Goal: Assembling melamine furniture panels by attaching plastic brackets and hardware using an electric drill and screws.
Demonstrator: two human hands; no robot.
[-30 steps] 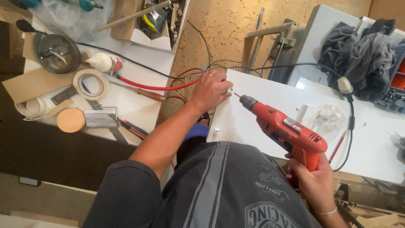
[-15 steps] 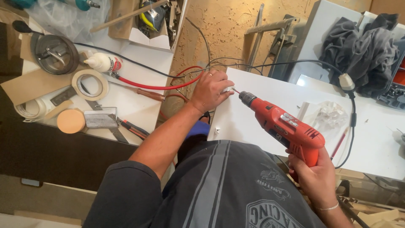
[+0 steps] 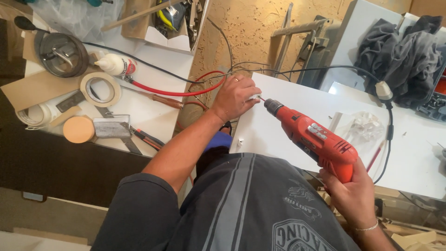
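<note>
A white panel (image 3: 325,153) fills the right half of the frame, lying flat. At its upper left edge the left hand (image 3: 234,96) is closed over a small white fitting (image 3: 254,97), pinching it against the panel; half a second back the grip looked the same, so the piece stays pinned. The right hand (image 3: 348,190), lower right, is clenched around the grip of a red drill (image 3: 316,139), whose bit now sits right at the fitting, a touch closer than a second ago. A black cord (image 3: 390,135) crosses the panel near the drill. On the tabletop (image 3: 153,107) at upper left lie a tape roll (image 3: 100,89), a glue bottle (image 3: 116,65) and a red hose (image 3: 186,92).
</note>
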